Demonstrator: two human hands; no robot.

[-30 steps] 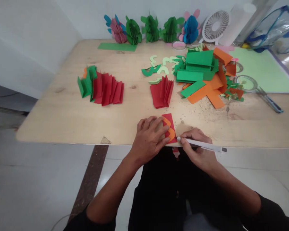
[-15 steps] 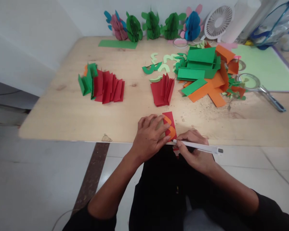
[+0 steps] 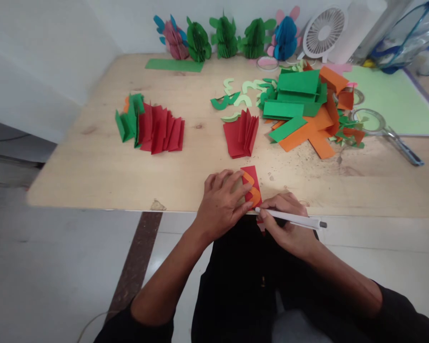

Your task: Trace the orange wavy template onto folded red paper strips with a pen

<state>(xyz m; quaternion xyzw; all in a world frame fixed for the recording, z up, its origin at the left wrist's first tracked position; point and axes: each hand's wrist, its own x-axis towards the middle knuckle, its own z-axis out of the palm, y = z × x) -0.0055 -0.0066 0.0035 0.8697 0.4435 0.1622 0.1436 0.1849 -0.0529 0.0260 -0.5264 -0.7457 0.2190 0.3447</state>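
My left hand (image 3: 219, 205) lies with its fingers spread on an orange paper cutout (image 3: 254, 196) with a curved edge. Beneath the cutout is a folded red paper strip (image 3: 250, 172) at the table's front edge. My right hand (image 3: 289, 221) is closed around a white pen (image 3: 293, 218), whose tip is at the lower end of the red strip beside my left thumb. Part of the cutout is hidden under my left fingers. A stack of folded red paper (image 3: 241, 136) stands just beyond my hands.
Red folded papers (image 3: 160, 131) with green pieces lie left. Right is a heap of green (image 3: 296, 83) and orange paper (image 3: 321, 121), near a utility knife (image 3: 403, 145). Paper figures (image 3: 226, 38) and a small fan (image 3: 323, 33) line the wall.
The pen and my right hand have shifted slightly left along the lower end of the red strip. My left hand stays in place on the cutout.
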